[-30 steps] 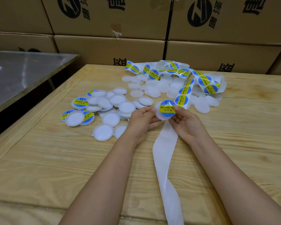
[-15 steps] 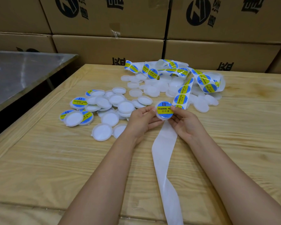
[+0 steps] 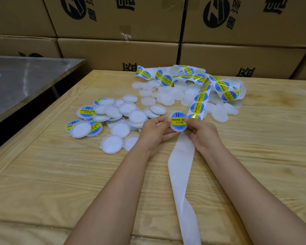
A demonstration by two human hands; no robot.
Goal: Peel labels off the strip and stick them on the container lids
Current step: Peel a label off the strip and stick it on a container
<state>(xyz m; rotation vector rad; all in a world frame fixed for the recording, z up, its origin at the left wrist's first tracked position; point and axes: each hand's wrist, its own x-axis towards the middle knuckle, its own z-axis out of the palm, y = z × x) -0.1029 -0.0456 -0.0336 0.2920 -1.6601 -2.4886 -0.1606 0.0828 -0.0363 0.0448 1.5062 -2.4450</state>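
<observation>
Centre frame, we see two hands sharing one round white plastic lid (image 3: 179,129). The left hand (image 3: 153,132) pinches its left edge, and the right hand (image 3: 202,134) pinches its right edge, thumb on the glossy blue-and-yellow label (image 3: 176,119). Just beside the right hand, one label strip (image 3: 199,102) runs up to a tangle at upper centre, and its bare white backing (image 3: 180,174) trails to the bottom edge. Left of centre, we count four labelled lids (image 3: 87,111) among overlapping plain ones on the pale wooden table (image 3: 60,174).
</observation>
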